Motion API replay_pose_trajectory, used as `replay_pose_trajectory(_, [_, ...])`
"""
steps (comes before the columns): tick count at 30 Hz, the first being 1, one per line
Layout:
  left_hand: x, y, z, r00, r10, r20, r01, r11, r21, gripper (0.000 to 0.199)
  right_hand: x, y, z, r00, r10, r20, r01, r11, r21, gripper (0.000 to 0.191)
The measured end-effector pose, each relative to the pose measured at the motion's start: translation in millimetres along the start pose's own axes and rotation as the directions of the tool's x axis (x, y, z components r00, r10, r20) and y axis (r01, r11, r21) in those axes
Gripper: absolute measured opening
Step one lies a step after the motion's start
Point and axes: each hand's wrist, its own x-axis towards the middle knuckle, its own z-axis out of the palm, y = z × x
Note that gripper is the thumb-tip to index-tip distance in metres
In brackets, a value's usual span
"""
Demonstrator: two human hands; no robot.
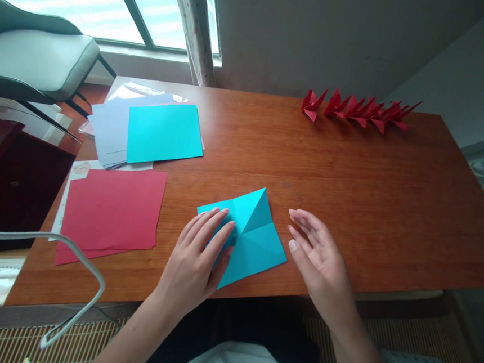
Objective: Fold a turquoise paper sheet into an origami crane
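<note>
A square of turquoise origami paper (pixel 257 242), marked with crossing creases, lies on the wooden table close to its front edge. My left hand (pixel 199 251) rests over the left part of the sheet, fingers stretched and slightly apart, hiding that side of it. To the right of the paper, my right hand (pixel 322 256) hovers apart from it with the palm turned inward. Its fingers are loosely bent, the thumb is separate, and nothing is between them.
A row of several red folded paper cranes (pixel 358 110) stands at the table's back right. Red sheets (pixel 112 210) lie at the left, with a turquoise sheet (pixel 165 132) on pale papers (pixel 108 130) behind them. A grey cable (pixel 79 252) arches over the front left edge.
</note>
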Motion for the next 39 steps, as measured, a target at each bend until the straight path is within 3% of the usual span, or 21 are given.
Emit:
replay_pose_trajectory(7, [4.6,-1.9,4.0,0.997,-0.013,0.078,0.007,0.997,0.079,0.045,-7.0,-0.5,-3.1,0.995,0.063,0.076,-0.068,0.996,0.058,0.044])
replay_pose_trajectory(13, [5.7,-1.1,5.1,0.996,-0.011,0.089,0.001,0.994,0.113,0.043,-2.4,7.6,-3.9,0.991,0.125,0.042,-0.129,0.983,0.130,0.043])
replay_pose_trajectory(16, [6.2,-1.1,5.9,0.996,-0.008,0.091,-0.003,0.993,0.119,0.042,0.4,14.2,-0.8,0.987,0.153,0.050,-0.156,0.986,0.061,0.047])
replay_pose_trajectory(22, [6.2,-0.9,7.2,0.996,-0.002,0.087,-0.009,0.992,0.126,0.040,-0.1,14.4,11.6,0.994,0.110,0.018,-0.101,0.960,-0.261,0.046])
replay_pose_trajectory(31, [5.2,-1.2,5.1,0.988,0.040,0.146,-0.053,0.995,0.085,0.041,20.2,17.3,16.4,0.997,0.076,0.025,-0.070,0.980,-0.188,0.040])
replay_pose_trajectory(39, [10.6,-6.1,1.0,0.961,0.132,0.242,-0.132,0.991,-0.015,0.044,50.3,21.3,19.2,1.000,-0.004,0.000,0.004,0.963,-0.268,0.032])
